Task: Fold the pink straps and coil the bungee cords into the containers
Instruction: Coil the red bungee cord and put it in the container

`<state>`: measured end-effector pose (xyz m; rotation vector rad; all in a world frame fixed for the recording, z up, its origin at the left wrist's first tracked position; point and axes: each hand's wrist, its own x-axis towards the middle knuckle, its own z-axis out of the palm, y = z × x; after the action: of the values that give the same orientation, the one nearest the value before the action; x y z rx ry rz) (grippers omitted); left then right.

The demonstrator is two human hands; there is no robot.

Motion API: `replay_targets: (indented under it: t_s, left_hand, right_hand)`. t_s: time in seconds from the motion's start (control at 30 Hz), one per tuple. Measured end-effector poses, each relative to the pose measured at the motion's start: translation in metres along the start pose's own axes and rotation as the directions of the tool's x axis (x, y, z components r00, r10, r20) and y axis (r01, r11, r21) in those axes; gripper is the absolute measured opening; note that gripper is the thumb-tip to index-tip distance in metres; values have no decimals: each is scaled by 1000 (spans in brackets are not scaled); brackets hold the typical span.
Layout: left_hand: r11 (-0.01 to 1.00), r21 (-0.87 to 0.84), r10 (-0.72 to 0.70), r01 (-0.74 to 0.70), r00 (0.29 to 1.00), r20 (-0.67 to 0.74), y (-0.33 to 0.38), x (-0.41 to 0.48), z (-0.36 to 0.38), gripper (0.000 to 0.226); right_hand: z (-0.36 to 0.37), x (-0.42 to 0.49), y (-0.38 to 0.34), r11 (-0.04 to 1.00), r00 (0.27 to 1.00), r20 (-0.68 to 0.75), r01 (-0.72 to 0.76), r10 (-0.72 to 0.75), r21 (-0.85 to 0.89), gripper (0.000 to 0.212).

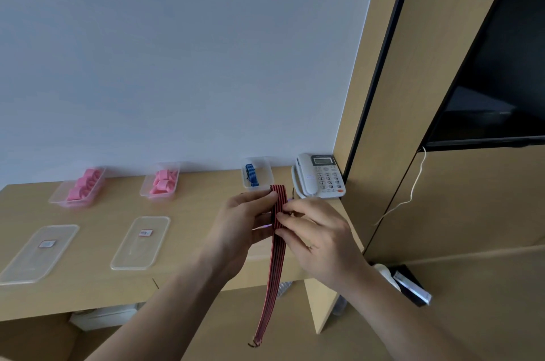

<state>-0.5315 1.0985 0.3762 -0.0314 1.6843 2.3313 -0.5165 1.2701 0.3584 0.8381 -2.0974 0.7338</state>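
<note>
Mid-coil above the right end of the wooden desk (97,281): pinching a red-and-black bungee cord (272,287) between both hands. Gripped from one side by the left hand (244,222), fingers curled round the doubled strands; nipped from the other by thumb and fingertips of the right hand (318,239). Bent over tightly just above the fingers, then hanging in flat parallel strands past the desk edge, down to a small hook (254,344) well below.

Probably bound for the clear container (267,172) just behind the hands, beside the telephone (320,175), with a blue bungee cord (251,175) already inside. Further left, folded pink straps (84,183) packed into the far-left container (59,198) and the middle container (147,192), two clear lids (141,241) lying in front.

To do this step well, in all likelihood:
- Hold the bend firmly in the left hand, so the elastic cannot spring open.
- Gather the hanging length with the right in even loops no longer than the container.
- Lay the strands flat, never twisted.
- Tuck the hook into the bundle last, clear of the rim.
- Let go only once seated below the walls.
</note>
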Motion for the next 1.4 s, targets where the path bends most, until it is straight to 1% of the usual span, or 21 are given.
replay_targets:
  t_s: [0.1, 0.2, 0.27, 0.3, 0.33, 0.37, 0.4, 0.43, 0.47, 0.5, 0.57, 0.63, 0.77, 0.83, 0.9, 0.97, 1.1, 1.17, 1.27, 1.33, 1.4]
  left_hand:
    - [1000, 17, 16, -16, 1000, 1, 1, -1, 1, 19]
    - [995, 87, 47, -47, 999, -8, 1, -1, 1, 22]
    - [988, 134, 79, -74, 996, -38, 0, -1, 2, 23]
    - [985, 150, 97, -88, 994, -52, 0, -1, 3, 23]
    - [981, 163, 115, -104, 992, -60, -1, -1, 3, 24]
    - [977, 176, 129, -117, 990, -60, 0, -1, 3, 25]
    - [974, 187, 139, -126, 989, -55, 0, -2, 3, 25]
    - [972, 193, 145, -133, 988, -49, 1, -3, 3, 26]
    - [972, 193, 149, -138, 988, -44, 2, -4, 4, 25]
    - [973, 183, 151, -141, 988, -43, 3, -5, 4, 25]
    - [977, 157, 150, -141, 987, -50, 6, -6, 5, 23]
    - [981, 152, 134, -124, 989, -57, 8, -6, 4, 20]
    - [990, 129, 60, -54, 997, -44, 10, -7, 0, 18]
    - [993, 115, 10, -10, 1000, -3, 8, -9, -1, 21]
    - [991, 129, -36, 30, 998, 44, 5, -10, -2, 31]
    - [984, 167, -71, 61, 996, 54, 2, -11, -2, 41]
    - [973, 204, -112, 103, 993, 31, -2, -13, -1, 39]
    - [972, 206, -122, 116, 992, 17, -3, -14, -2, 38]
    - [972, 189, -142, 138, 990, 7, -4, -14, -1, 39]
    - [976, 164, -142, 140, 990, 0, -4, -13, 0, 41]
    - [982, 133, -134, 133, 991, -3, -2, -12, 2, 43]
  right_hand:
    - [1, -2, 1, 1000, 1000, 16, 6, -6, -2, 17]
    - [0, 2, 0, 999, 1000, 16, -6, 5, 39, 11]
    - [-1, 8, 0, 991, 995, -27, -89, 92, 95, 8]
    - [-1, 14, 0, 977, 983, -36, -174, 180, 122, 12]
    - [-2, 19, 1, 945, 956, -6, -288, 292, 154, 19]
    - [-4, 25, 3, 893, 912, 77, -411, 404, 185, 27]
    - [-5, 29, 5, 831, 855, 198, -515, 479, 212, 31]
    - [-7, 34, 8, 775, 801, 320, -584, 506, 239, 31]
    - [-9, 37, 11, 732, 763, 407, -625, 502, 270, 28]
    - [-10, 40, 13, 698, 739, 450, -653, 501, 295, 26]
    - [-12, 45, 15, 652, 721, 454, -682, 524, 331, 23]
    - [-12, 49, 15, 642, 724, 444, -682, 527, 350, 21]
    - [-13, 50, 14, 657, 724, 455, -678, 519, 330, 22]
    - [-13, 49, 15, 648, 718, 461, -685, 522, 333, 24]
    - [-12, 50, 15, 637, 723, 446, -684, 528, 354, 27]
    - [-12, 51, 16, 620, 733, 419, -679, 536, 394, 31]
    - [-10, 50, 20, 627, 758, 351, -653, 550, 426, 35]
    - [-11, 48, 19, 661, 792, 271, -607, 547, 440, 41]
    - [-11, 44, 16, 783, 857, 139, -510, 496, 356, 46]
    - [-11, 41, 14, 869, 907, 64, -417, 416, 267, 42]
    - [-10, 38, 12, 939, 954, -12, -293, 300, 180, 39]
